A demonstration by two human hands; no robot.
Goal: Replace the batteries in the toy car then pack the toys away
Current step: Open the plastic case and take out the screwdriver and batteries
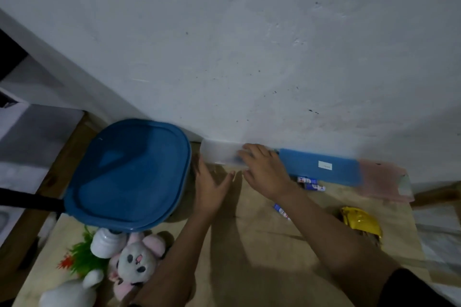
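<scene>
Translucent plastic box (219,154) under right hand (264,169) — fingers draped over its right end, long axis running leftward; left hand (212,182) spread just below, empty. Batteries (310,183) right of wrist.

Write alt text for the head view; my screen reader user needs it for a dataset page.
A person's right hand rests on a translucent plastic box against a white wall, with the left hand open beside it. Nearby lie a big blue-lidded tub, loose batteries and plush toys.
</scene>
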